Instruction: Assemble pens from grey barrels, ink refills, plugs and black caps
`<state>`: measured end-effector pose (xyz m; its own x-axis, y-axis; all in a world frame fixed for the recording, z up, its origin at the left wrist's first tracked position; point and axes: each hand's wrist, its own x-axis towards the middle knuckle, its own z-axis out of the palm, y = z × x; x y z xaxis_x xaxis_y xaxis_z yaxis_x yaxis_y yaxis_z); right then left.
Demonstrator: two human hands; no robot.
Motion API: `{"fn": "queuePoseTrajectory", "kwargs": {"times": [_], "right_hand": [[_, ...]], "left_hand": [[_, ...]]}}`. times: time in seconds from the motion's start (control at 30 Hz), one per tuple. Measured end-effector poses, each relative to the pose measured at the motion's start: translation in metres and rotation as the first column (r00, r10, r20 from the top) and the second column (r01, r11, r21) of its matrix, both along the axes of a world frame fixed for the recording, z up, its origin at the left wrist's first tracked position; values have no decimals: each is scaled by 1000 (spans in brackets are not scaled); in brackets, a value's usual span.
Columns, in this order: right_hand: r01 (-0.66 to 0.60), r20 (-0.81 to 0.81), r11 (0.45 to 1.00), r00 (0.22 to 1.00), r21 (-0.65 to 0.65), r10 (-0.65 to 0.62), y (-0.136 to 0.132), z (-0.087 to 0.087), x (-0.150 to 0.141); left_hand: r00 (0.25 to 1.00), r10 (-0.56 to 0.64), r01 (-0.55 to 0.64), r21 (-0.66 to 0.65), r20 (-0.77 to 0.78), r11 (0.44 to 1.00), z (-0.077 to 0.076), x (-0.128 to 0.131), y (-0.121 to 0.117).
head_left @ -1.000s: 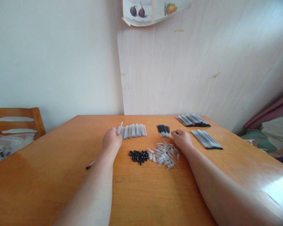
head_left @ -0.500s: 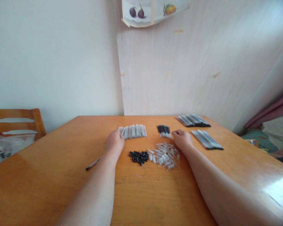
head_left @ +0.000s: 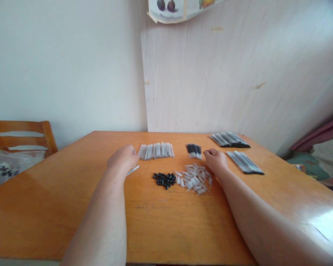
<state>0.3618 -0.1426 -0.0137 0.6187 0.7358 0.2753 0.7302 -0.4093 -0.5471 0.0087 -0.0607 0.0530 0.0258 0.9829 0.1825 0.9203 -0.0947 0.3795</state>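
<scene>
My left hand (head_left: 122, 159) rests on the orange table (head_left: 166, 221) just left of a row of clear tubes (head_left: 156, 150). Its fingers are curled, and a thin clear tube (head_left: 133, 170) sticks out from under it toward the right. My right hand (head_left: 216, 160) lies with its fingers pinched together beside a small bundle of black-tipped refills (head_left: 194, 150); what it pinches, if anything, is hidden. Between my hands lie a heap of small black caps (head_left: 163, 180) and a heap of clear tips (head_left: 194, 179).
Two flat bundles of finished pens, one (head_left: 229, 140) at the far right and one (head_left: 244, 162) nearer, lie right of my right hand. A wooden chair (head_left: 22, 135) with a plastic bag (head_left: 5, 168) stands left of the table. Walls close the far edge.
My left hand has drawn back and to the left from the row of clear tubes, with one tube under it. My forearm now covers the loose pen. My right hand has barely moved.
</scene>
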Motion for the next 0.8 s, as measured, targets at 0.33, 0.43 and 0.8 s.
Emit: {"fn": "queuePoseTrajectory", "kwargs": {"times": [0.33, 0.43, 0.8], "right_hand": [[-1, 8, 1000, 1000, 24, 0, -1, 3, -2], [-10, 8, 999, 1000, 41, 10, -2, 4, -4], [-134, -132, 910, 971, 392, 200, -5, 17, -37]], "left_hand": [[864, 89, -77, -45, 496, 996, -39, 0, 23], [884, 62, -35, -66, 463, 997, -40, 0, 26], [615, -50, 311, -183, 787, 933, 3, 29, -15]]}}
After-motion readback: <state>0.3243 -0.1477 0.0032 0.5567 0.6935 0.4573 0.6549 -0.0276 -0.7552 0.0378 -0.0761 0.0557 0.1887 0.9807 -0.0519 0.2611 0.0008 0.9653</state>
